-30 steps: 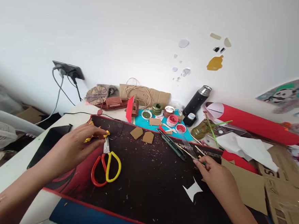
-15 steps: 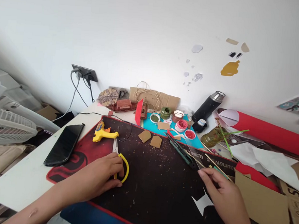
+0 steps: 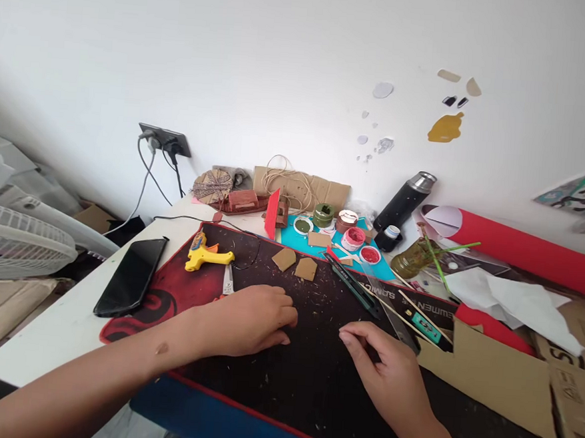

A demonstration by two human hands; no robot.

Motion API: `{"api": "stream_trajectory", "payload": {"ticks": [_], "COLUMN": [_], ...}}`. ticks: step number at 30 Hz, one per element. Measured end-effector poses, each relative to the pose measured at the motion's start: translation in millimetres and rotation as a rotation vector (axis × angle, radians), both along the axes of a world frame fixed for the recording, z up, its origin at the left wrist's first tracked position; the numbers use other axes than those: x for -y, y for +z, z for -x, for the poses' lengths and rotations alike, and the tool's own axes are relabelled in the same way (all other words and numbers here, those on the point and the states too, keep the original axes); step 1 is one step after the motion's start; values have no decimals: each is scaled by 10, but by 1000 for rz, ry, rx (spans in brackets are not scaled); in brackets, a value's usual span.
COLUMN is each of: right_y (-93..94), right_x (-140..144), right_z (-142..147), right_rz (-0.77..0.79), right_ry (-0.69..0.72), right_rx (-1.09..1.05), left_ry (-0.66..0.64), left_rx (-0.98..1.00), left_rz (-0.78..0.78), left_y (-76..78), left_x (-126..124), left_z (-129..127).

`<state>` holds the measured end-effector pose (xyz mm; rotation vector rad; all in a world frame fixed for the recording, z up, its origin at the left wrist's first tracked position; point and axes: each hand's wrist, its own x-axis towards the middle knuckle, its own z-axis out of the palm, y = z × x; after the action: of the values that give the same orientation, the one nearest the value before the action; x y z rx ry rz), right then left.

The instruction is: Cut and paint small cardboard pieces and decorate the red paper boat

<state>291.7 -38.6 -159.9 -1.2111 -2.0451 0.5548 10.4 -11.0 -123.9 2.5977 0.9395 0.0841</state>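
Fingers: my left hand [image 3: 250, 321] lies palm-down with fingers together and curled over the scissors [image 3: 228, 282]. Only the blade tip shows past the knuckles, pointing at the wall; handles are fully covered, so I can't tell whether the grip is closed around them. My right hand [image 3: 386, 372] is palm-down on the dark mat [image 3: 306, 373], fingers loosely bent and close together, tips touching the mat. Can't tell if anything is pinched under them.

Scissors sit on the mat's left half, just in front of the yellow glue gun [image 3: 204, 255]. Right fingertips are near the thin wooden sticks [image 3: 406, 310] and the dark box cutter [image 3: 355, 287], not touching either.

Two small cardboard pieces [image 3: 295, 264] lie on the mat beyond both hands. Black phone [image 3: 131, 276] is left of the mat on the white table [image 3: 43, 342]. Paint pots [image 3: 354, 238] and a black flask [image 3: 404, 201] stand by the wall, and a red paper roll [image 3: 525, 252] lies at right.
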Motion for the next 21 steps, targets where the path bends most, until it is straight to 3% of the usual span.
{"api": "stream_trajectory", "payload": {"ticks": [4, 8, 11, 16, 21], "right_y": [96, 112, 79, -23, -90], "right_x": [19, 62, 104, 185, 263], "right_z": [28, -87, -281, -635, -782], "right_rz": [-54, -44, 11, 143, 308], "right_ry": [-32, -125, -228, -403, -389], "right_rx": [-47, -59, -42, 2, 64], "left_ry": [-79, -40, 24, 7, -17], "left_rx": [-25, 39, 25, -37, -41], "left_rz": [10, 49, 72, 120, 145], "left_y": [-27, -94, -177, -291, -343], "left_x": [-155, -266, -346, -407, -439], "left_z": [-171, -141, -81, -118, -250]}}
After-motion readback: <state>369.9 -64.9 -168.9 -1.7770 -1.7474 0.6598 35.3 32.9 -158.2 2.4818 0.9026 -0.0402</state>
